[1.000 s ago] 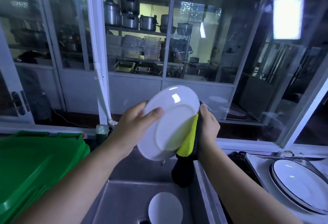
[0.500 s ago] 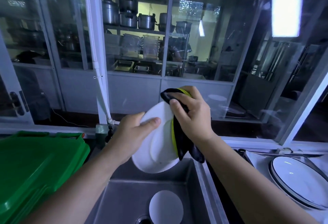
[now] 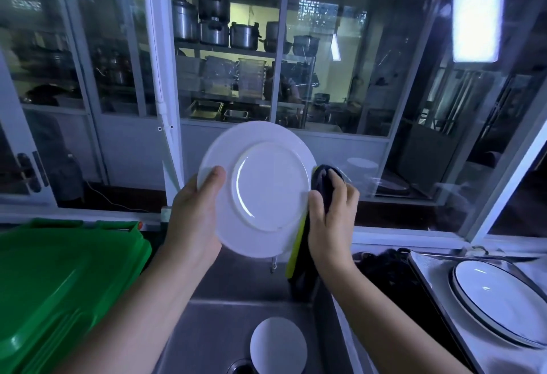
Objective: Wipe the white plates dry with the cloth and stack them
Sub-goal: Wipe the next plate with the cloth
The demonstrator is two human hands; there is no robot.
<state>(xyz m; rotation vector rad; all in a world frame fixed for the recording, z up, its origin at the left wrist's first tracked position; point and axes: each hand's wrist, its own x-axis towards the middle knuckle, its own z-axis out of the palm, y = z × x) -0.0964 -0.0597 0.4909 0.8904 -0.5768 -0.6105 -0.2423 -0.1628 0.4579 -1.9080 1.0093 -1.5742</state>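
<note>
I hold a white plate (image 3: 260, 187) upright above the sink, its underside with the foot ring facing me. My left hand (image 3: 194, 211) grips its left rim, thumb laid over the back. My right hand (image 3: 331, 213) holds a dark cloth with a yellow side (image 3: 299, 255) against the plate's right rim, thumb on the near side; the cloth hangs down below the hand. Another white plate (image 3: 278, 345) lies in the sink basin. To the right, white plates with dark rims (image 3: 500, 305) sit stacked on a tray.
A green plastic crate (image 3: 56, 285) stands left of the steel sink (image 3: 207, 329). The tray (image 3: 426, 282) on the right is lined with white cloth. Glass partitions with white frames rise straight ahead, with shelves of steel pots behind them.
The plate has been turned so its underside faces me. My right hand with the cloth has slid from the plate's top edge down to its right rim.
</note>
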